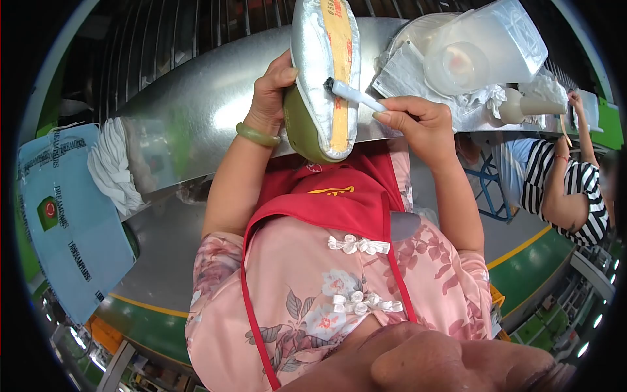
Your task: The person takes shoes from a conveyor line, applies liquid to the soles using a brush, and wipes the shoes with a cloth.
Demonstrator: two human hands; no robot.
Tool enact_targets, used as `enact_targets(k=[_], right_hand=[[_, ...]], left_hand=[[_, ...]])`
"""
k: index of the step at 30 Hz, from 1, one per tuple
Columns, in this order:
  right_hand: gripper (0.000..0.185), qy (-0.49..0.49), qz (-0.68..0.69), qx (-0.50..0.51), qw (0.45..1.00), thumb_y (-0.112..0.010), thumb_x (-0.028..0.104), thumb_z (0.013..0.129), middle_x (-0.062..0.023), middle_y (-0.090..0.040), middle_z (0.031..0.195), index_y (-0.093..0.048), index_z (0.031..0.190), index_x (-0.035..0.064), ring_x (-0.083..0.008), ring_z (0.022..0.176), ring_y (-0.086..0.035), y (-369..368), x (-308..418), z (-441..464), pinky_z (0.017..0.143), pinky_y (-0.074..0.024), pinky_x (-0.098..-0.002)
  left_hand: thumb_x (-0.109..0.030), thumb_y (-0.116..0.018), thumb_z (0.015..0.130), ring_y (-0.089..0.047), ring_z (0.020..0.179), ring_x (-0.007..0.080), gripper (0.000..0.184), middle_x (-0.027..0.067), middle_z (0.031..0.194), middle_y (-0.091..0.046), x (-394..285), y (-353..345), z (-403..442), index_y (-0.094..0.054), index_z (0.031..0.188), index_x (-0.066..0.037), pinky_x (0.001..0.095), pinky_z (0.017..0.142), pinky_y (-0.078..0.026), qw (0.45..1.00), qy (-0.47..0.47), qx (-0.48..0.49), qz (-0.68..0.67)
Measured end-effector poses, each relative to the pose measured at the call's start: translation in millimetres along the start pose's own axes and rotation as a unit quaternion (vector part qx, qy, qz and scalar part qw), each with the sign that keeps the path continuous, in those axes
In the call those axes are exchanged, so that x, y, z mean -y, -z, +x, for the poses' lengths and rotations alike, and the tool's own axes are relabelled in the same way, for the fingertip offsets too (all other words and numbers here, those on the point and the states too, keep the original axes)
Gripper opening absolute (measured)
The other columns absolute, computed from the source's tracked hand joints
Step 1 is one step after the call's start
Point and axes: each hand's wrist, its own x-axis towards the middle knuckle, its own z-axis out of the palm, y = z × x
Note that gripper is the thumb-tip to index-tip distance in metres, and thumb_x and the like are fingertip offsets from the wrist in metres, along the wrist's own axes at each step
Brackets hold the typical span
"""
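Observation:
My left hand (pixel 269 95) grips the side of an olive-green shoe upper (pixel 297 124), fingers wrapped around its edge. The upper is turned with its sole side facing up, showing a silvery surface (pixel 313 59) and a yellow-tan centre strip (pixel 341 49) with red marks. Between the thumb and fingers of my right hand (pixel 418 124) is the pale handle of a small brush (pixel 356 96). Its dark bristle tip touches the silvery underside near the strip's left edge. The toe or heel end at the top runs out of view.
A metal worktable (pixel 189 98) curves beneath the shoe. At right are a translucent plastic container (pixel 503 42), crumpled white cloth (pixel 480 101) and a pale bottle (pixel 516 108). White cloths (pixel 114 166) lie by a blue printed sheet (pixel 65 215) at left. Another person in stripes (pixel 562 183) works at far right.

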Motion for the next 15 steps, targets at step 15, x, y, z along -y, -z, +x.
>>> enact_targets(k=[15], right_hand=[[0.016,-0.057,0.102,0.042,0.992,-0.078,0.007,0.079,-0.0064,-0.072,0.078,-0.075,0.094,-0.0001,-0.0078,0.067,-0.063,6,-2,-12,0.062,-0.0501,-0.0223]], left_hand=[[-0.03,-0.068,0.075,-0.06,0.116,0.0302,0.081,0.0208,0.129,-0.056,-2,-3,1,-0.037,0.142,0.005,0.0394,0.103,-0.048,1.0,-0.009,-0.01,-0.005]])
